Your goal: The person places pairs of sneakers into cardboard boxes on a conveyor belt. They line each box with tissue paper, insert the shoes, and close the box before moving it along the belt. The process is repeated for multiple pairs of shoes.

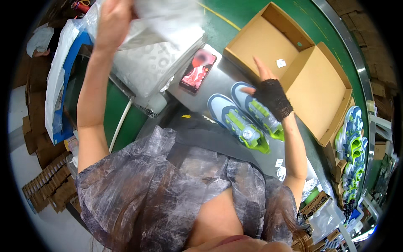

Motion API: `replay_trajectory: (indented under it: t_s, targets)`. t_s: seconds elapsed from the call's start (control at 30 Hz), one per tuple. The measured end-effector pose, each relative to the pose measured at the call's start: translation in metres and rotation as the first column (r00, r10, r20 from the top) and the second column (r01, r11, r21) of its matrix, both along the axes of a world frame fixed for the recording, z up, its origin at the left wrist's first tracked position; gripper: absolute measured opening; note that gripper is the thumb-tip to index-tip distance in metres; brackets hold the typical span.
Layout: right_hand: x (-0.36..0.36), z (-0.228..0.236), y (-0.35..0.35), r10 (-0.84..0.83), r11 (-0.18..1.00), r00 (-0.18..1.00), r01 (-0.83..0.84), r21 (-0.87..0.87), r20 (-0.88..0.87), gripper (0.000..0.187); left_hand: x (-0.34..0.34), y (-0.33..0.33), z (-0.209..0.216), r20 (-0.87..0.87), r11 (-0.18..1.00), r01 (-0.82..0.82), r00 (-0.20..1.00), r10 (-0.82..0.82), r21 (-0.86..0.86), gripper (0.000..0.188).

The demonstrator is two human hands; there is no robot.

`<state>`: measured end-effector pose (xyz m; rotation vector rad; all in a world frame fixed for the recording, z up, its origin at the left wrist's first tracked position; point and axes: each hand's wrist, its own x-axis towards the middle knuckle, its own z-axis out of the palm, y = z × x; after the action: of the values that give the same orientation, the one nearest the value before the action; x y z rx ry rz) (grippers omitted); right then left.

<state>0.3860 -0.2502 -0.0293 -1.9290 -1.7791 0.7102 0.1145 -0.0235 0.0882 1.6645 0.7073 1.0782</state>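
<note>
My left hand (113, 25), bare, is raised at the upper left with its fingers closed on a thin white sheet (168, 19). The sheet is smeared by motion. Below it lies a stack of printed white wrapping paper (145, 69) in clear plastic. My right hand (270, 94) wears a black fingerless glove. Its fingers are apart and hold nothing, hovering over a pair of light blue shoes (241, 122) with bright green straps. Whether it touches the right shoe I cannot tell. Just beyond it stands an open brown shoebox (323, 96) with a small white slip (281, 63) inside.
A phone (198, 71) with a lit screen lies between the paper stack and the shoes. Many more blue and green shoes (352, 155) line the right side by a metal rail (357, 59). A blue carton (69, 80) draped in plastic stands at the left.
</note>
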Motion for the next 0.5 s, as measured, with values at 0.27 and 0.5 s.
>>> replay_trajectory:
  t_s: [0.27, 0.5]
  targets:
    - [0.021, 0.073, 0.001, -0.297, 0.524, 0.499, 0.798, 0.298, -0.814, 0.044, 0.221, -0.118, 0.026, 0.149, 0.651, 0.755, 0.654, -0.741, -0.076, 0.033]
    - [0.183, 0.029, -0.129, -0.341, -0.381, 0.125, 0.887, 0.259, -0.932, 0.034, 0.236, -0.116, -0.066, -0.687, 0.382, 0.711, 0.691, -0.225, 0.59, 0.054]
